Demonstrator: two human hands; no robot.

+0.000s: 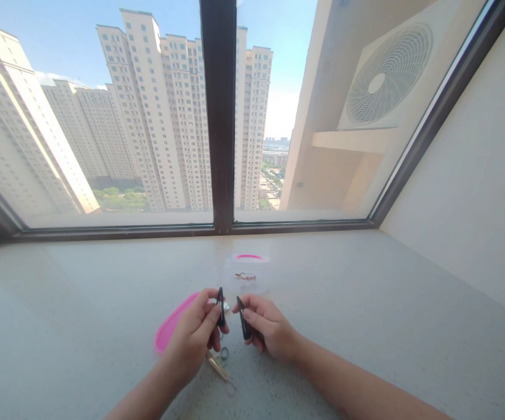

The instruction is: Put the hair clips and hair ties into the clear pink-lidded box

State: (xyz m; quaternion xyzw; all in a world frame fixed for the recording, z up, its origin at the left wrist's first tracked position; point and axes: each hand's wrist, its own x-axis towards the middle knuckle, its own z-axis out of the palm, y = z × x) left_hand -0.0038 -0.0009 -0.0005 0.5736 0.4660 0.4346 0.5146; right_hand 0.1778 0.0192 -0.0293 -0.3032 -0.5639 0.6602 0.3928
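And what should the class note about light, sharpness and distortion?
In the head view, the sky whitens low down; the left tower leans, suggesting wide-angle distortion; the clear container looks hazy against the pale surface; the black clip in the left hand contrasts strongly; the small ring looks soft.

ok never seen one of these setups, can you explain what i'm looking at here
There's no machine, just a person's bare hands, in one picture from a camera worn on the head, looking forward and down. The left hand and right hand each hold a slim black piece, apart from each other. On the pale speckled surface lie a pink lid-like piece, partly hidden, a small ring, a gold-coloured object and a clear container with small coppery bits.
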